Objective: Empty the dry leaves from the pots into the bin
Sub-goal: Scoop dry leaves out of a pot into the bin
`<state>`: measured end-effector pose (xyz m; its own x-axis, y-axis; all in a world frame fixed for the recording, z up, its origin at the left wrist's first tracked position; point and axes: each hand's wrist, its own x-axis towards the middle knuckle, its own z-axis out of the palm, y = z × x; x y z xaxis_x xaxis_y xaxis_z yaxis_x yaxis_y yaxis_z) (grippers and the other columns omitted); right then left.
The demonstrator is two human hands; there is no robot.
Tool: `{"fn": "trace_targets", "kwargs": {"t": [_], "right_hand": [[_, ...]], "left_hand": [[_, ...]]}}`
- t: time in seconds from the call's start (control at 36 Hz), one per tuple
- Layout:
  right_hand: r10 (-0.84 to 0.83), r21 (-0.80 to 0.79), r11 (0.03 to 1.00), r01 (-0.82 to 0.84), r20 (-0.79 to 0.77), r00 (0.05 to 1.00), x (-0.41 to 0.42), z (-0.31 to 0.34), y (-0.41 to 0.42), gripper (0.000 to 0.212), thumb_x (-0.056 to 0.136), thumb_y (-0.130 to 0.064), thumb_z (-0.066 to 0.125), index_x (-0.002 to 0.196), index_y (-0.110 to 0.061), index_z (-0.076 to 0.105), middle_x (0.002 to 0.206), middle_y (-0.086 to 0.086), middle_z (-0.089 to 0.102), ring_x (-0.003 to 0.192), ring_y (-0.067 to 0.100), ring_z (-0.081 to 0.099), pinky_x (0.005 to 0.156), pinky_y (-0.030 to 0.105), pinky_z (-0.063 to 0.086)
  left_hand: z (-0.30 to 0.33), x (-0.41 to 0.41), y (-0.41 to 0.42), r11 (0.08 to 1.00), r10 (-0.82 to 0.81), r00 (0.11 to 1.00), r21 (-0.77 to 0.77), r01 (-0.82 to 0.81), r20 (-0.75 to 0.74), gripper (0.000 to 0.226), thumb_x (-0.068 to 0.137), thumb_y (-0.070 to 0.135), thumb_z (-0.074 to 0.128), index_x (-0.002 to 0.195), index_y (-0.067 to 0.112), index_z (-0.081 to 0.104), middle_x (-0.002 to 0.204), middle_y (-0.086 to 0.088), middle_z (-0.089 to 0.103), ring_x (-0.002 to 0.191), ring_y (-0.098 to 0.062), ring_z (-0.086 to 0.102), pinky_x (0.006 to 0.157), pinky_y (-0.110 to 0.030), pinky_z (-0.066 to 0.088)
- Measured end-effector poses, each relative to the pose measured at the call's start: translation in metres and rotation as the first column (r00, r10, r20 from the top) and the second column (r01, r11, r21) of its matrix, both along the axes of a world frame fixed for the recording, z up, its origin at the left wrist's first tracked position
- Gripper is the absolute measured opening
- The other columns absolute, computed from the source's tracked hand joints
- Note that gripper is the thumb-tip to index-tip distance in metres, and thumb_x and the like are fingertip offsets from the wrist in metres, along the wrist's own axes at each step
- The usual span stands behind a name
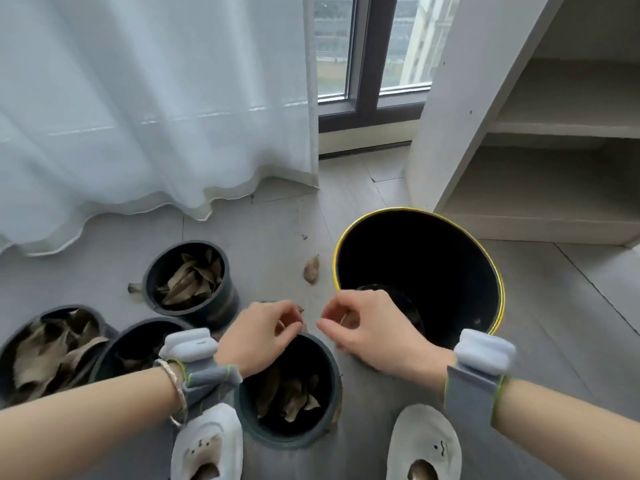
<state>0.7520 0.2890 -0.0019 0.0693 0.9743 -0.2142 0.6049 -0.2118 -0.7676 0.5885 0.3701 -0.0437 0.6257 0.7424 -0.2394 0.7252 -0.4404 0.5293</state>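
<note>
Four dark round pots hold dry brown leaves: a near pot (325, 386) between my feet, a middle pot (138, 337), a far-left pot (52, 351) and a back pot (188, 277). To the right stands the black bin (419, 258) with a yellow rim, its inside dark. My left hand (263, 337) hovers over the near pot's far rim. My right hand (363, 327) hangs between that pot and the bin's near edge. Both hands have loosely curled fingers, and I make out nothing held in either.
Loose dry leaves lie on the grey floor, one (311, 268) left of the bin and another (134, 288) beside the back pot. A white curtain (156, 116) hangs behind the pots. White shelves (554, 168) stand at the right. My slippered feet (207, 445) flank the near pot.
</note>
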Motion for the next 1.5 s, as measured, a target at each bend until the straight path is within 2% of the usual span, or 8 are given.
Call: {"fn": "trace_targets", "kwargs": {"t": [0.25, 0.53, 0.64, 0.72, 0.83, 1.03, 1.25, 1.5], "right_hand": [[0.451, -0.428, 0.855, -0.294, 0.331, 0.829, -0.056, -0.085, -0.001, 0.049, 0.087, -0.030, 0.061, 0.130, -0.010, 0.046, 0.127, 0.012, 0.048, 0.116, 0.031, 0.051, 0.093, 0.038, 0.045], [0.547, -0.586, 0.777, -0.229, 0.449, 0.707, -0.083, -0.141, 0.014, 0.056, 0.091, -0.005, 0.052, 0.142, -0.006, 0.028, 0.138, 0.020, 0.035, 0.122, 0.036, 0.046, 0.091, 0.041, 0.045], [0.509, -0.586, 0.783, -0.206, 0.416, 0.753, -0.084, -0.149, 0.020, 0.049, 0.098, -0.001, 0.032, 0.146, -0.007, 0.025, 0.139, 0.022, 0.036, 0.124, 0.035, 0.047, 0.095, 0.042, 0.042], [0.429, -0.550, 0.820, -0.160, 0.404, 0.808, -0.083, -0.152, 0.024, 0.039, 0.098, 0.000, 0.030, 0.134, -0.002, 0.044, 0.135, 0.021, 0.043, 0.120, 0.033, 0.052, 0.093, 0.039, 0.043], [0.350, -0.499, 0.857, -0.128, 0.382, 0.855, -0.082, -0.149, 0.025, 0.032, 0.096, -0.001, 0.034, 0.120, 0.002, 0.054, 0.127, 0.019, 0.051, 0.116, 0.031, 0.055, 0.085, 0.035, 0.042], [0.275, -0.381, 0.915, -0.129, 0.358, 0.892, -0.076, -0.129, 0.015, 0.028, 0.092, -0.003, 0.040, 0.115, -0.006, 0.056, 0.116, 0.013, 0.052, 0.107, 0.029, 0.057, 0.076, 0.033, 0.039], [0.069, -0.227, 0.973, -0.042, 0.115, 0.991, -0.061, -0.095, 0.005, 0.032, 0.088, -0.016, 0.060, 0.118, -0.024, 0.066, 0.117, 0.001, 0.064, 0.111, 0.018, 0.058, 0.098, 0.028, 0.045], [-0.078, -0.011, 0.997, 0.078, 0.050, 0.996, -0.050, -0.039, -0.005, 0.018, 0.079, -0.016, 0.070, 0.097, -0.019, 0.072, 0.088, -0.003, 0.069, 0.085, 0.011, 0.062, 0.078, 0.019, 0.047]], "left_hand": [[-0.051, -0.024, -0.026, 0.944, -0.324, 0.756, -0.137, 0.301, -0.568, 0.047, 0.090, 0.038, 0.054, 0.127, 0.013, 0.041, 0.130, -0.007, 0.049, 0.117, -0.029, 0.052, 0.094, -0.039, 0.043], [-0.090, -0.007, -0.024, 0.959, -0.283, 0.709, -0.198, 0.202, -0.646, 0.052, 0.090, 0.015, 0.056, 0.135, 0.006, 0.032, 0.134, -0.016, 0.046, 0.119, -0.034, 0.054, 0.091, -0.042, 0.046], [-0.101, -0.001, -0.025, 0.975, -0.210, 0.753, -0.189, 0.115, -0.624, 0.045, 0.093, 0.014, 0.049, 0.135, 0.005, 0.036, 0.133, -0.016, 0.049, 0.118, -0.032, 0.056, 0.085, -0.035, 0.046], [-0.096, 0.002, -0.019, 0.997, -0.083, 0.805, -0.047, 0.069, -0.587, 0.038, 0.077, 0.024, 0.069, 0.109, 0.004, 0.063, 0.104, -0.014, 0.069, 0.093, -0.016, 0.069, 0.055, -0.016, 0.040], [-0.101, 0.000, -0.020, 0.973, -0.183, 0.806, -0.222, 0.066, -0.563, 0.035, 0.094, 0.005, 0.039, 0.129, 0.007, 0.042, 0.128, -0.016, 0.055, 0.118, -0.034, 0.055, 0.092, -0.037, 0.045], [-0.089, -0.016, -0.023, 0.986, -0.138, 0.845, -0.148, 0.070, -0.516, 0.035, 0.090, 0.011, 0.047, 0.124, 0.011, 0.040, 0.123, -0.013, 0.057, 0.116, -0.034, 0.055, 0.092, -0.041, 0.047], [-0.049, -0.028, -0.020, 0.997, -0.050, 0.959, -0.075, 0.030, -0.280, 0.026, 0.086, 0.025, 0.053, 0.111, 0.028, 0.059, 0.109, 0.001, 0.068, 0.107, -0.024, 0.060, 0.092, -0.035, 0.047], [0.021, -0.026, -0.024, 1.000, -0.024, 0.994, 0.008, 0.025, -0.106, 0.021, 0.084, 0.024, 0.056, 0.102, 0.029, 0.065, 0.095, 0.001, 0.070, 0.094, -0.021, 0.065, 0.083, -0.032, 0.050]]}}
